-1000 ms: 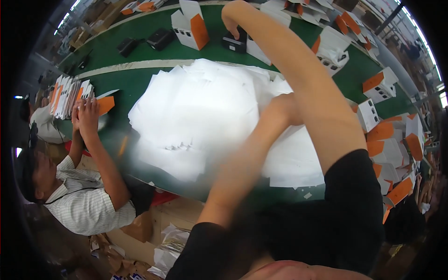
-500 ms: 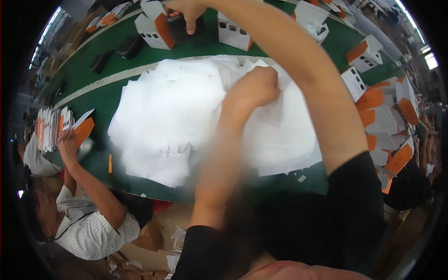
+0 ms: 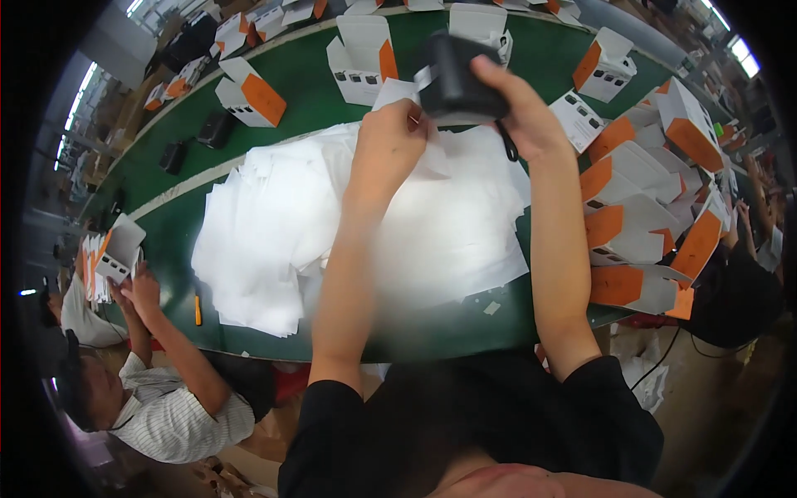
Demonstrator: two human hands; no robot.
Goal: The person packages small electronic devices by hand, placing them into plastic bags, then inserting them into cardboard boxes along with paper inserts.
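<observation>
My right hand [image 3: 527, 116] grips a black boxy device [image 3: 457, 79] with rounded corners, its thumb on the near top side. A short black strap [image 3: 506, 141] dangles from it. Close by on the left, my left hand [image 3: 392, 139] is closed on a thin white sheet or sleeve [image 3: 434, 158], part of which stands up behind the fingers. Whether it is a flat sheet or an opened sleeve, I cannot tell. Beneath both hands spreads a wide pile of white sheets [image 3: 266, 224] on the green table [image 3: 249, 342].
Open white-and-orange cartons [image 3: 363, 75] stand along the far strip, and many more lie heaped at the right [image 3: 639, 224]. Two black devices [image 3: 216, 130] rest at the far left. An orange-handled tool [image 3: 198, 310] lies left of the pile. A co-worker [image 3: 178, 407] handles a carton at left.
My right hand has come back from the far left with the black device, now beside my left hand. My left hand has moved up and away from me, with a white sheet lifted off the pile.
</observation>
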